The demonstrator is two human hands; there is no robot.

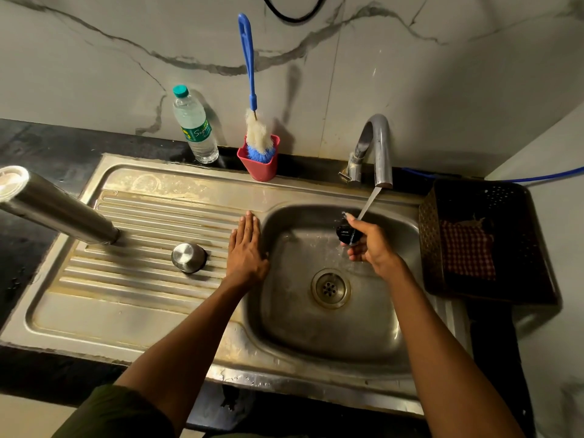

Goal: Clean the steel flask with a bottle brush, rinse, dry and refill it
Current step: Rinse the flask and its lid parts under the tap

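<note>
While the steel flask (60, 207) stands on the ribbed drainboard (151, 216) at the left of the sink, its bright mouth tilted toward the camera and its base near the upper ridges, its small steel cup (188, 257) sits upside down on the same ridges, a little nearer the basin and apart from the flask. The left hand (246, 248) lies flat and relaxed, fingers together, palm down on the drainboard's right edge just beside the basin (316, 330), gripping nothing. The right hand (369, 245) is over the basin, clasped around a small black stopper (347, 233) that it holds under the thin stream of water (369, 202) falling from the curved tap (377, 147); the water strikes the stopper and runs down toward the round drain (330, 288) below. Behind the sink, on the dark counter against the marble wall, a red cup (259, 167) holds the bottle brush (254, 115) with its white and blue bristles down and its long blue handle leaning up against the wall. Left of that cup stands a clear plastic water bottle (194, 128) with a green cap, upright and closed. To the right of the basin a dark perforated basket (480, 200) rests at the counter's end, and a red checked cloth (467, 251) lies folded inside it. A blue hose (543, 177) runs along the wall behind the basket.
</note>
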